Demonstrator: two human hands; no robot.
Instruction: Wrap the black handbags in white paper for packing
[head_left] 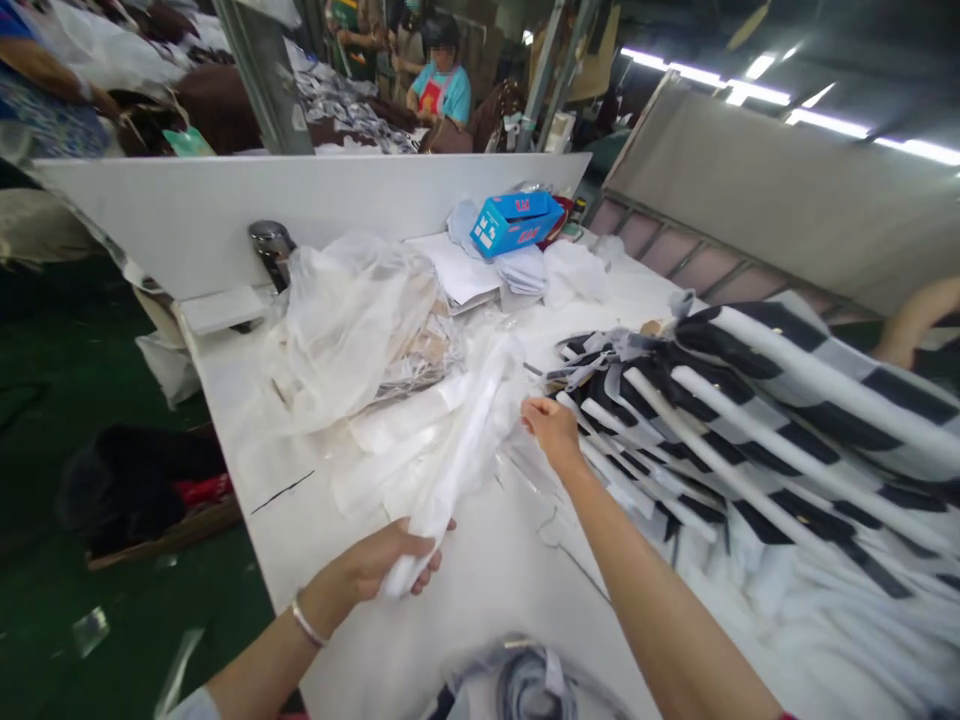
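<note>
My left hand (pixel 409 558) is wrapped round the near end of a long white roll (pixel 465 440), which looks like thin foam or plastic sheeting. The roll slants away from me over the table (pixel 300 560). Beyond its far end, to the right, my right hand (pixel 551 428) has its fingers pinched together; what they hold, if anything, is too small to make out. Close beside that hand lies a stack of black, grey and white checked pieces (pixel 810 430) with white padded edges. More white sheeting (pixel 405 420) lies under and left of the roll.
Clear plastic bags (pixel 352 320) heap at the left, near a dark metal flask (pixel 272 250). A blue box (pixel 516 222) stands by the white back panel (pixel 360 190). A bent wire (pixel 574 565) and coiled grey strips (pixel 534 685) lie nearer. Other people work beyond the panel.
</note>
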